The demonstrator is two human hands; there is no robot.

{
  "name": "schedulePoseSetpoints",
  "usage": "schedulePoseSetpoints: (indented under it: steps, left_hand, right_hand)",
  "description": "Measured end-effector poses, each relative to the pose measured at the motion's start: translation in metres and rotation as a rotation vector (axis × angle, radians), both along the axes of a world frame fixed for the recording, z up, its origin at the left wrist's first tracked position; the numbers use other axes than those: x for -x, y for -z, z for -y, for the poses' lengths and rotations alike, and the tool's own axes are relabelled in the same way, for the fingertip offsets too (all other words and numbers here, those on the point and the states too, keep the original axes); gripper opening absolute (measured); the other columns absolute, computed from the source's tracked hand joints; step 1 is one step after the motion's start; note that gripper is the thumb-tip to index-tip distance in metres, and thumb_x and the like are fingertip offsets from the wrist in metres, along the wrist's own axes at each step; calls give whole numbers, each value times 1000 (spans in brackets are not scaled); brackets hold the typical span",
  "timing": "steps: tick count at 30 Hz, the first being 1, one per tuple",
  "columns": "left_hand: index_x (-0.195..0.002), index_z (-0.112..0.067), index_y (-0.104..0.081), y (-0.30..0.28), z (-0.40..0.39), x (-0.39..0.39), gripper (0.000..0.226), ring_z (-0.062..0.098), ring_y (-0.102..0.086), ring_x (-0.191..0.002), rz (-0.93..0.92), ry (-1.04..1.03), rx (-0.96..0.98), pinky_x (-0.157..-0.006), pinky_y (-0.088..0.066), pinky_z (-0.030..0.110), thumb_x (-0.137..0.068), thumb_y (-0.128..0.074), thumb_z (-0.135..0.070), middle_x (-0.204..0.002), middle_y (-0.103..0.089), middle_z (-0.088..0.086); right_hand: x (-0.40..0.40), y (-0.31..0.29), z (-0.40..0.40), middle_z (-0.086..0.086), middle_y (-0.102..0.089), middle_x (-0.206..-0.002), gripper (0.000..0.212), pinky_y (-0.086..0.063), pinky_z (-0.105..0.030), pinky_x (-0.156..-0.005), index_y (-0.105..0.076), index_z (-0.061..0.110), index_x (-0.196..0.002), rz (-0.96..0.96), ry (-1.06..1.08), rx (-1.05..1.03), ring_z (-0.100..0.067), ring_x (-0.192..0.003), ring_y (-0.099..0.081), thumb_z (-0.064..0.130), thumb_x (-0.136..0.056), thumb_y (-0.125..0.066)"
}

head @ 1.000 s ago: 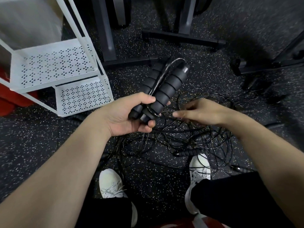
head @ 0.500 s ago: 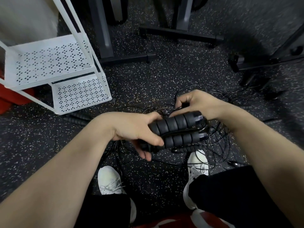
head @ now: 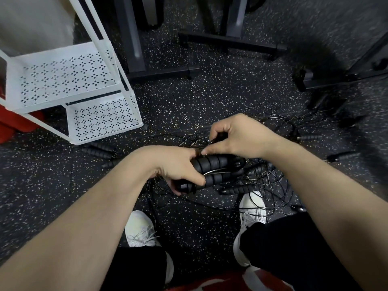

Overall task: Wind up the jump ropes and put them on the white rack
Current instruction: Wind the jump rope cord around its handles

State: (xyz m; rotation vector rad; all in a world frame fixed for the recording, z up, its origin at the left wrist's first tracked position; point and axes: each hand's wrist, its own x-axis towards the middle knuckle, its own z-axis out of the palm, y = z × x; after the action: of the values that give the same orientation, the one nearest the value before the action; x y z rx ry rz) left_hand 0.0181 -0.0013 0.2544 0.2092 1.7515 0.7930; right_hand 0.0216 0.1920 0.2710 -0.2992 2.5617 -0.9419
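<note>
My left hand [head: 178, 164] grips two black ribbed jump rope handles [head: 212, 170], held side by side and pointing right. My right hand [head: 237, 135] sits just above their far ends, fingers curled and pinching the thin black rope [head: 210, 141] near the handles. Beneath both hands a tangle of thin black ropes [head: 270, 183] with more handles lies on the speckled floor. The white rack [head: 69, 80], with two perforated shelves, stands at the upper left.
Spare black handles [head: 98, 150] lie by the rack's foot, others [head: 344, 155] at the right. Dark metal equipment bases [head: 231, 40] cross the floor at the top and right. My white shoes [head: 140, 229] stand below the tangle. A red object [head: 12, 124] sits behind the rack.
The handles swung from upright down to horizontal in my left hand. My right hand rose from the rope pile to the handles' ends and took hold of the rope.
</note>
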Motion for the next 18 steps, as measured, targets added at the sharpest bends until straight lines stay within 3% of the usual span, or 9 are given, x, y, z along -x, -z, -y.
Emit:
schedulePoseSetpoints:
  steps: [2, 7, 12, 15, 18]
  left_hand:
    - [-115, -9, -59, 2, -1, 2, 27, 18, -67, -58, 4, -47, 32, -53, -61, 30, -91, -70, -7, -78, -65, 7]
    - [-92, -6, -63, 5, -4, 5, 12, 23, -67, -59, -36, -75, 100, -57, -62, 34, -87, -73, -12, -74, -65, 10]
    - [-98, -7, -68, 2, -1, 6, 17, 19, -65, -55, -79, -252, 72, -53, -60, 32, -86, -77, -15, -80, -65, 11]
    - [-103, -13, -64, 2, 2, 10, 11, 21, -62, -59, -108, -367, 59, -56, -62, 35, -94, -71, -12, -86, -64, 13]
    - [-100, -17, -60, 5, 8, 17, 8, 24, -68, -71, -166, -547, 29, -62, -64, 40, -98, -68, -15, -97, -67, 15]
  right_hand:
    - [-3, -1, 8, 11, -67, -68, 28, -44, -28, -61, -66, 30, -69, -93, 7, -67, -6, -62, -57, 52, -76, -81]
    - [-11, 0, 27, 11, -66, -72, 27, -48, -31, -65, -59, 32, -73, -223, 18, -130, -12, -69, -59, 52, -83, -75]
    - [-14, -2, 35, 13, -63, -71, 17, -37, -27, -56, -62, 32, -82, -160, 11, -74, -1, -60, -52, 46, -91, -68]
    - [-14, -3, 35, 14, -63, -73, 19, -40, -27, -59, -70, 32, -105, -115, -57, -74, -3, -59, -51, 44, -99, -58]
    - [-16, -2, 36, 17, -52, -66, 29, -33, -23, -54, -65, 29, -127, -82, -41, -102, 2, -54, -42, 38, -105, -47]
